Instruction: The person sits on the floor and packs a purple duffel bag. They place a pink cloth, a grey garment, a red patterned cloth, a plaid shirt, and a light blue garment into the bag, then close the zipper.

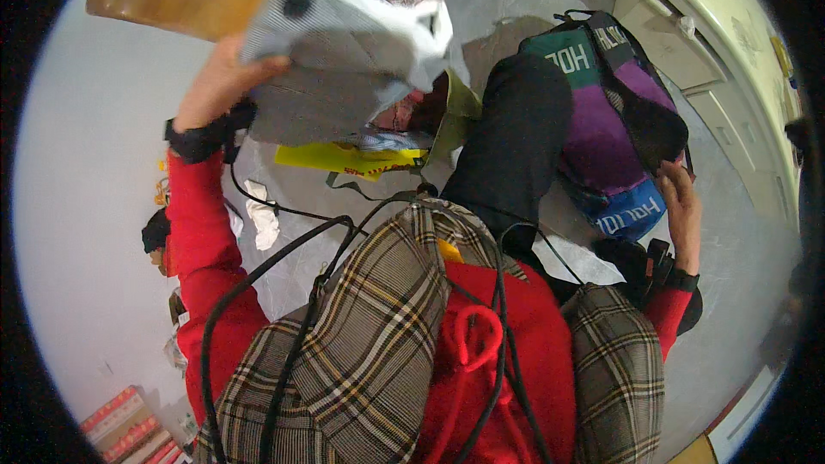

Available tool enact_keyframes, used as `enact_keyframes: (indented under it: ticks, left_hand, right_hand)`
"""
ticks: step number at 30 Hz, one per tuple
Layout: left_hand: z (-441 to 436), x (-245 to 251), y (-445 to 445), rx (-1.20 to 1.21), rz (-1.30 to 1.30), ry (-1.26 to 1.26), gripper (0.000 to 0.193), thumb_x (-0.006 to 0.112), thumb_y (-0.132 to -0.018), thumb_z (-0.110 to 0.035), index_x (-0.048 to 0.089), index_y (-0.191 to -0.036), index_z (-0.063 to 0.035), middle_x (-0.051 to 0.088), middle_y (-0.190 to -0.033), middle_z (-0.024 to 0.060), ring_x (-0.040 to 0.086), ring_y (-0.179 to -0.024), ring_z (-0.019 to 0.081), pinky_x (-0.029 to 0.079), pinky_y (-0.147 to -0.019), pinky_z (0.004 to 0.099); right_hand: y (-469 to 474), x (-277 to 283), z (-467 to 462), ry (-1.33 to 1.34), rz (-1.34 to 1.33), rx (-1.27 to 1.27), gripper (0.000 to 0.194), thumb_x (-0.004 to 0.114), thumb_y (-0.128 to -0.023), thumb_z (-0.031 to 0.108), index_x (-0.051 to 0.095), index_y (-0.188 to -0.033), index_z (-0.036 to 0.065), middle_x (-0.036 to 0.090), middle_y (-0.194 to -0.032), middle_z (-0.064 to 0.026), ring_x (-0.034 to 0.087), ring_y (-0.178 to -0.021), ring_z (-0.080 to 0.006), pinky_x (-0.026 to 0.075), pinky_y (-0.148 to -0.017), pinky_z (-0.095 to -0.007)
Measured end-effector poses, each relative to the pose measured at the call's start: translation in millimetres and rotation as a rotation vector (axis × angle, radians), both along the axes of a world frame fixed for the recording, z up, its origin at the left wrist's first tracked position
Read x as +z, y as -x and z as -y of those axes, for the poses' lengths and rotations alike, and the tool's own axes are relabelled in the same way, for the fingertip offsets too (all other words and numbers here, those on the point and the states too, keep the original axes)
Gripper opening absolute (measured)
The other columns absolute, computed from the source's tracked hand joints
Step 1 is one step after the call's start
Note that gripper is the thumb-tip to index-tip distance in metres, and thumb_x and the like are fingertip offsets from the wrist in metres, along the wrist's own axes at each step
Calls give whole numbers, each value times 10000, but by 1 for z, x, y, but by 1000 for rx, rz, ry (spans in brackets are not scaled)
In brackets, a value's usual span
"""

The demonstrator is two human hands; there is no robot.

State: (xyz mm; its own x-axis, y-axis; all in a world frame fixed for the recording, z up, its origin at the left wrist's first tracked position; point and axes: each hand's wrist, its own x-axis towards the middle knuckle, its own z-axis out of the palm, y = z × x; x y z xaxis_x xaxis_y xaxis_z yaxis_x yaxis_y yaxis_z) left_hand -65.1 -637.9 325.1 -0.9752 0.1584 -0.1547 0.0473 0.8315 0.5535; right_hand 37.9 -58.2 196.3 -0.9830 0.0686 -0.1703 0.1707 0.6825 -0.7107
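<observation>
My left hand (pixel 219 80) grips the edge of a grey-and-white bag (pixel 335 45), raised and partly blurred, thumb on its near side. Beneath it an olive fabric bag (pixel 457 113) stands open with folded clothes inside. A yellow plastic piece (pixel 348 160) with printing lies along its near side. On the right, my right hand (pixel 682 206) is at the edge of a purple, green and blue bag (pixel 596 129) with white lettering; whether its fingers grip the bag is unclear. Black cloth (pixel 515 135), perhaps a trouser leg, stretches between the two bags.
Black cables (pixel 283 245) loop across my lap. A crumpled white cloth or paper (pixel 262 214) lies on the grey floor (pixel 309 258). A wooden bed frame (pixel 180 6) stands ahead left, a pale cabinet (pixel 715 71) at right. Striped boxes or packs (pixel 132 428) sit at lower left.
</observation>
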Motion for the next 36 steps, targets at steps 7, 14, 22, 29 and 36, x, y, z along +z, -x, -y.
enact_keyframes:
  ticks: [7, 14, 22, 29, 36]
  left_hand:
    - [-36, 94, 21, 67, -292, -549, 575, 708, -734, -327, 516, -1197, -45, 577, -1112, 52, 543, -1016, 197, 424, -873, 347]
    - [-150, 117, 70, -546, 358, -1115, 311, 441, -937, -245, 559, -1081, 4, 656, -945, 112, 529, -447, 99, 354, -314, 192]
    - [-306, 34, 142, -566, 668, -1367, 408, 585, -877, -217, 472, -1220, -27, 591, -1129, 131, 601, -972, 240, 501, -848, 358]
    - [-353, -118, 171, -802, -29, -160, 395, 494, -860, -327, 550, -1125, -40, 608, -1050, 139, 571, -979, 278, 446, -852, 362]
    - [-390, -224, 125, -1185, -319, 458, 456, 574, -693, -157, 557, -1148, -167, 537, -1185, 47, 448, -1190, 244, 374, -922, 497]
  right_hand:
    - [40, 35, 57, 256, -202, 142, 335, 524, -894, 168, 513, -1189, 11, 581, -1122, -93, 525, -1073, -177, 384, -933, -287]
    - [68, 80, 96, 786, -383, 265, 634, 587, -845, 327, 348, -1326, -9, 468, -1288, -128, 436, -1194, -219, 307, -1017, -320]
    - [49, 121, 58, 996, -345, -348, 338, 629, -809, 261, 634, -1021, -3, 639, -1009, -89, 596, -926, -180, 447, -837, -290]
    - [-22, 176, -44, 491, -347, -765, 404, 532, -882, 252, 559, -1148, -50, 585, -1144, -103, 540, -1054, -197, 362, -963, -295]
    - [-58, 190, -66, -896, -486, -325, 489, 489, -727, -110, 591, -1158, 98, 576, -1160, -171, 526, -1104, -296, 387, -952, -357]
